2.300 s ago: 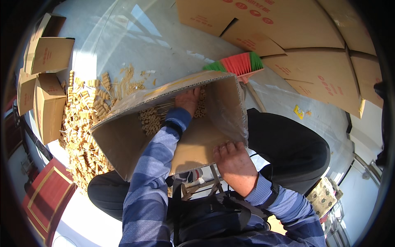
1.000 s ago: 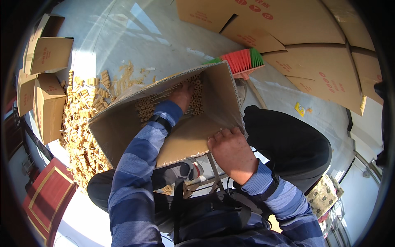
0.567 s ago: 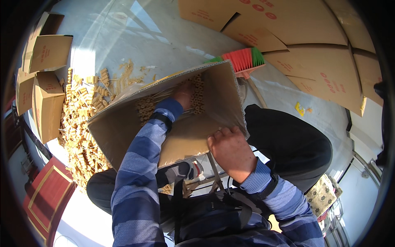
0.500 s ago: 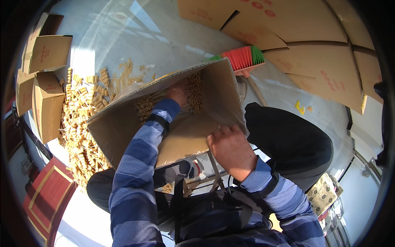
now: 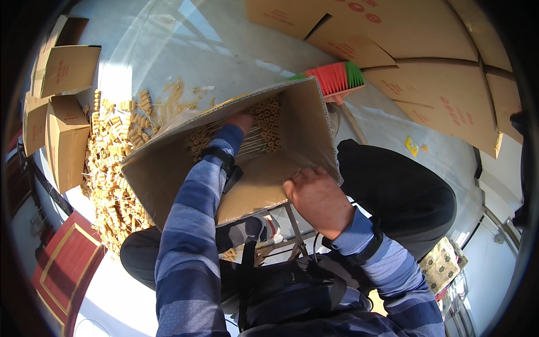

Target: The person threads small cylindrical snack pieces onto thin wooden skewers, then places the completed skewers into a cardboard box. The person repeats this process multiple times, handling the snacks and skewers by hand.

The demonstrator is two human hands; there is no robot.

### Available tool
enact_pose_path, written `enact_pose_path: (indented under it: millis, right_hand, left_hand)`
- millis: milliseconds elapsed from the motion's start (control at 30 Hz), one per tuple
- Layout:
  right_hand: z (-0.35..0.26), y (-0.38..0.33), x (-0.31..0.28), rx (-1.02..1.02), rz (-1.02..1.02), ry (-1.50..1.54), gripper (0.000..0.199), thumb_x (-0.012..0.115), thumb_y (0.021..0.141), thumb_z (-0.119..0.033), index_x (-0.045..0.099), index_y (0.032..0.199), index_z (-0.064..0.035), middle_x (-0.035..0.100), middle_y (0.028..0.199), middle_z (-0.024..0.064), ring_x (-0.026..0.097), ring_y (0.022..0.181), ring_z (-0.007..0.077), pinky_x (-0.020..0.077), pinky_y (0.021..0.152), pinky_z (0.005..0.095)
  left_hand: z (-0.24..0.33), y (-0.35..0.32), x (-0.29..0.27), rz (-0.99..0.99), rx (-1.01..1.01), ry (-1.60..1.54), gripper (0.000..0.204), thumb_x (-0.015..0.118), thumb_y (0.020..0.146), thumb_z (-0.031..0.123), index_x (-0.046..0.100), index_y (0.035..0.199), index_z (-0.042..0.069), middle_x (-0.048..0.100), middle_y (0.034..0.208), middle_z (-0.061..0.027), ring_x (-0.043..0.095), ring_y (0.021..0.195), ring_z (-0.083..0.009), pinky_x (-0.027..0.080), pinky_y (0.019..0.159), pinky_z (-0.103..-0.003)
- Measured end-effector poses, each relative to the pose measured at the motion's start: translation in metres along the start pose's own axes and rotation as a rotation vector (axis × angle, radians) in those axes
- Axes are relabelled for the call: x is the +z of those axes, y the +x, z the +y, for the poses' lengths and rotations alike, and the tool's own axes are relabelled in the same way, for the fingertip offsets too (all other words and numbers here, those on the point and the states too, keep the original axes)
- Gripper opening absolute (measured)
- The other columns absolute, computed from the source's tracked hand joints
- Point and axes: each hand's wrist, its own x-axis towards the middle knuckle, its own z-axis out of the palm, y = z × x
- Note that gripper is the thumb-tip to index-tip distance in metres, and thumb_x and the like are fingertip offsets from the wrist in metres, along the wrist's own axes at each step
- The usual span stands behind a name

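A brown cardboard box, tilted with its open side toward me, stands in front of my knees. Inside, golden-brown spiral pieces on thin sticks are packed against the far end, sticks pointing toward me. My left hand reaches deep into the box, over these pieces. Its fingers are hidden behind the wrist and in shadow, so what they hold does not show. At the near right corner, my right hand grips the box's rim with fingers curled over it.
A large heap of loose spiral pieces lies on the left of the floor. Smaller boxes stand beyond it, and big cartons at far right. A red-and-green broom lies behind the box. A red panel is at lower left.
My left hand has shifted slightly away from me inside the box, and more of the sticks beside it now show. My right hand keeps its grip on the rim.
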Motion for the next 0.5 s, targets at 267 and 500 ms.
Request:
enact_pose_path:
  millis: [267, 500]
  right_hand:
    - [0.0, 0.002, 0.002, 0.006, -0.001, 0.068, 0.006, 0.057, 0.086, -0.011, 0.06, 0.087, -0.0058, 0.065, 0.081, 0.0098, 0.064, 0.089, 0.0263, 0.0518, 0.078, 0.0381]
    - [-0.012, 0.001, -0.004, -0.024, 0.018, -0.033, 0.011, 0.054, 0.088, -0.013, 0.062, 0.092, -0.0069, 0.067, 0.088, 0.0086, 0.066, 0.092, 0.0274, 0.0512, 0.084, 0.04]
  left_hand:
    - [0.011, -0.001, -0.017, -0.06, 0.106, 0.18, 0.029, 0.054, 0.091, 0.013, 0.073, 0.109, 0.001, 0.067, 0.121, -0.0231, 0.065, 0.113, -0.0385, 0.051, 0.099, -0.048]
    - [0.039, -0.074, -0.1, -0.012, 0.13, 0.028, 0.033, 0.054, 0.096, 0.023, 0.071, 0.119, 0.008, 0.067, 0.127, -0.0151, 0.064, 0.116, -0.0343, 0.05, 0.1, -0.048]
